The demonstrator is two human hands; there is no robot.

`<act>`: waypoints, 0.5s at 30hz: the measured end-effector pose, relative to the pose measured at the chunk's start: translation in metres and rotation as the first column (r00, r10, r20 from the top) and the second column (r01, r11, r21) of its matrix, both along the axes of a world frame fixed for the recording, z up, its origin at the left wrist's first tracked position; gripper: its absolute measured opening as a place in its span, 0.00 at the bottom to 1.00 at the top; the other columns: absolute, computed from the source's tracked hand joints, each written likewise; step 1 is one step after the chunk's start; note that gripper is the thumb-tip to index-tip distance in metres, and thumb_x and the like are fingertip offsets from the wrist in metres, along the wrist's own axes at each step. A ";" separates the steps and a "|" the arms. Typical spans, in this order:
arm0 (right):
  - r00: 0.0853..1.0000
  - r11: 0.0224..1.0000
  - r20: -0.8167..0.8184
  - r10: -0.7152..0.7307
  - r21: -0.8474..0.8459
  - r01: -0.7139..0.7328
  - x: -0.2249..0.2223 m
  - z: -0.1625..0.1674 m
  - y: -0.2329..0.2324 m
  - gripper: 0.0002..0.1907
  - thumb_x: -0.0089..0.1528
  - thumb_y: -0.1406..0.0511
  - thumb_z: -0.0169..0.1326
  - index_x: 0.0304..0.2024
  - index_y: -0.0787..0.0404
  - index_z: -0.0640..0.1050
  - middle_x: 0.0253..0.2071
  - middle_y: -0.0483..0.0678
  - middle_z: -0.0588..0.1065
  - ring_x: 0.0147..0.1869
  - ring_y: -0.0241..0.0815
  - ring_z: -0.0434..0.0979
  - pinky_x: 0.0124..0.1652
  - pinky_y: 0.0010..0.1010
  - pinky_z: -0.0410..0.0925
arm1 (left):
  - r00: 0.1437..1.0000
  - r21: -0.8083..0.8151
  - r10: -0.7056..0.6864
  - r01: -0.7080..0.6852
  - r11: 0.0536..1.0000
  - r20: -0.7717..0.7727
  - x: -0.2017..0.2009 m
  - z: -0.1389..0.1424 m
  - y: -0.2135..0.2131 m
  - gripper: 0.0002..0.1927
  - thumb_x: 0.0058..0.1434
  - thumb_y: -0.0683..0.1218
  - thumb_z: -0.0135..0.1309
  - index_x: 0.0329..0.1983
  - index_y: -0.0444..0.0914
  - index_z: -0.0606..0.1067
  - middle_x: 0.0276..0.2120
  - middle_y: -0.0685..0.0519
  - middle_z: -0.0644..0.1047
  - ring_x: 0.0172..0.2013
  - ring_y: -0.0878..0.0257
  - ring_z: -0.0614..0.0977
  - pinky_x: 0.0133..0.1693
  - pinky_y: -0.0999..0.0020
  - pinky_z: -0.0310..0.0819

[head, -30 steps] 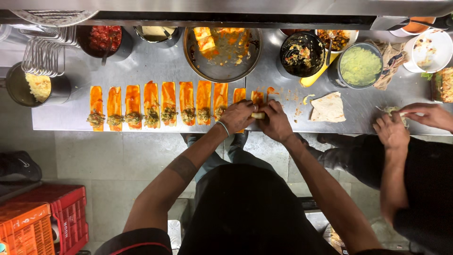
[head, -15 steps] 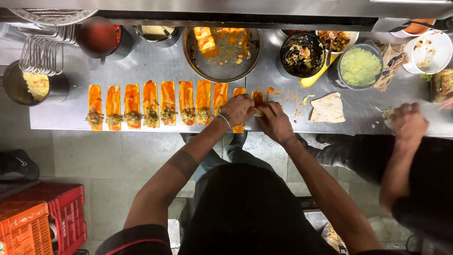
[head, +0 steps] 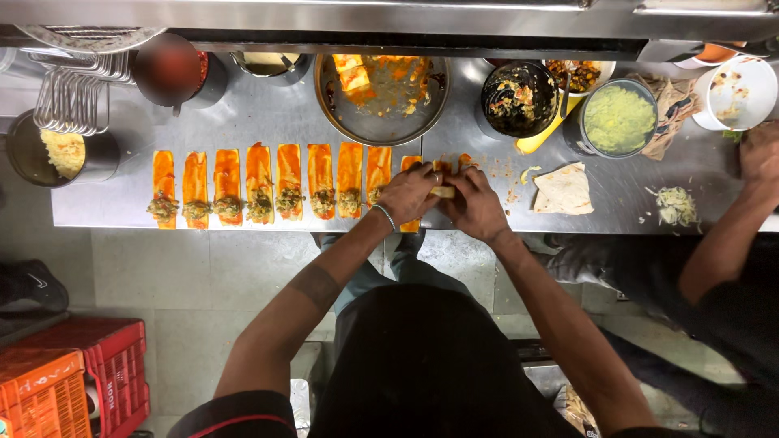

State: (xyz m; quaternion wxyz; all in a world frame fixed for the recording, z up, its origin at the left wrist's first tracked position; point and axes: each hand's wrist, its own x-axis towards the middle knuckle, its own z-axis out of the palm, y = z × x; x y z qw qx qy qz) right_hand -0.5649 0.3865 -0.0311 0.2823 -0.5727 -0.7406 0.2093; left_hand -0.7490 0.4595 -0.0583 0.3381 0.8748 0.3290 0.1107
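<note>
Both of your hands are closed together over one piece of work: your left hand (head: 408,193) and right hand (head: 472,204) meet with fingers curled in a tight grip around a small pale yellow roll (head: 442,191), which you are pressing or folding between them just above the near edge of the steel table (head: 268,113). How much of the roll is wrapped cannot be told, since your fingers cover most of it.

Take the large steel pan (head: 381,97) as the landmark. The roll sits just in front of it, toward its right side. Under your left hand an orange sauced strip (head: 410,162) shows at its top end; another peeks out beside your right hand.

To the left of that, in front of the pan and running well out past its left side, lie eight more orange strips in a row (head: 260,185), each laid flat with a heap of dark filling at its near end. None of these looks rolled, so by my reading the laying out, saucing and filling are done and the rolling has only begun, with nearly the whole row left.

Right of the pan stand a dark bowl of mixed filling (head: 519,99) and a tub of green mash (head: 619,119), with a folded flatbread (head: 565,189) in front of them. Farther right, another person's hand (head: 760,154) works at the table's edge.
</note>
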 end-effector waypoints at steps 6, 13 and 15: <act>1.000 1.000 0.011 -0.008 -0.009 0.008 0.001 0.001 0.005 0.21 0.54 0.67 0.65 0.49 0.60 0.76 0.51 0.51 0.73 0.58 0.57 0.73 0.52 0.44 0.72 | 0.999 0.001 0.018 -0.018 1.000 -0.028 0.001 -0.007 0.007 0.17 0.61 0.51 0.60 0.47 0.37 0.75 0.56 0.40 0.72 0.52 0.43 0.77 0.55 0.51 0.74; 0.999 0.995 0.048 -0.017 -0.094 0.021 0.004 0.003 0.020 0.17 0.54 0.65 0.66 0.44 0.58 0.77 0.48 0.53 0.73 0.55 0.58 0.73 0.51 0.45 0.72 | 0.994 0.002 -0.028 0.028 1.000 -0.103 0.004 -0.002 0.011 0.21 0.57 0.50 0.60 0.51 0.37 0.76 0.58 0.39 0.71 0.54 0.43 0.75 0.55 0.51 0.72; 0.998 0.999 0.054 -0.017 -0.049 0.020 0.005 0.005 0.020 0.20 0.54 0.65 0.66 0.47 0.59 0.76 0.51 0.55 0.72 0.55 0.59 0.72 0.50 0.46 0.72 | 0.993 -0.024 -0.022 0.020 1.000 -0.113 0.005 -0.002 0.012 0.19 0.59 0.49 0.59 0.52 0.38 0.76 0.58 0.41 0.72 0.55 0.45 0.76 0.56 0.53 0.72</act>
